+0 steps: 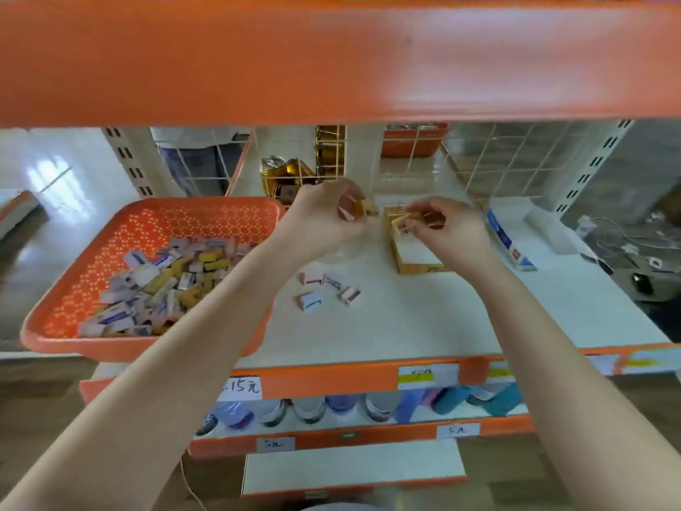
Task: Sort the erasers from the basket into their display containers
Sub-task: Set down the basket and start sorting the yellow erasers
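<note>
— What sits furthest left?

— The orange basket (154, 223), on the left end of the shelf (405, 326). A heap of erasers (166, 285) fills its near half: yellow, pink and white-sleeved ones, all mixed.

— And your left hand?

— My left hand (328, 212) is just right of the basket's far corner, raised above the shelf. Its fingers are curled round a yellow eraser (370, 208), whose end pokes out toward my other hand.

— Anything nearer to you?

— Four loose erasers (328, 291), pink and white, lie on the shelf between the basket and the box, closer to me than either hand.

— The right hand?

— My right hand (446, 223) is close beside the left, not touching it. Thumb and fingertips pinch a second yellow eraser (401, 221), tilted, just over the far end of the yellow display box (416, 258). That box stands open beneath my hand, pale inside.

— Further right?

— A blue-and-white carton (510, 243) lies on the shelf, apart from the box.
</note>
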